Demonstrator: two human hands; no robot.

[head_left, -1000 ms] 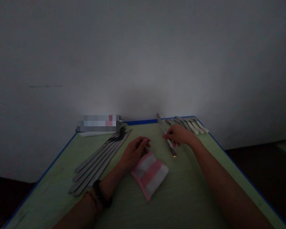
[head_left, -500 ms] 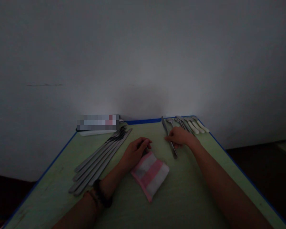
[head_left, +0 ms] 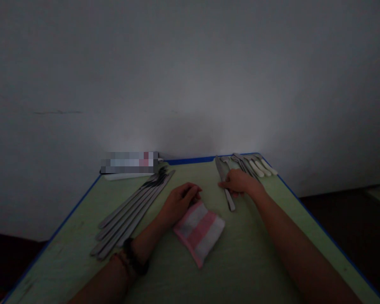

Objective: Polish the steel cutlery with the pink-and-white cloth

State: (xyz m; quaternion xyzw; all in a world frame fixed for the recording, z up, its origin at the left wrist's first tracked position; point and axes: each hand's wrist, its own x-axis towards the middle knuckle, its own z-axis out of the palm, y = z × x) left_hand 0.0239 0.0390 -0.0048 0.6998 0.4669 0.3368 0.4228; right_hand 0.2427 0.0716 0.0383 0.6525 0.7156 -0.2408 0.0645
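Right hand, fingers tight on slim metal knife; left hand, fingers closed on soft striped cloth

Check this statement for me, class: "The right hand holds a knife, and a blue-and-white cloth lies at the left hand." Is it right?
Not quite: the cloth is pink and white, not blue and white, as the head view shows. It does lie at the left hand, and the right hand holds a knife.
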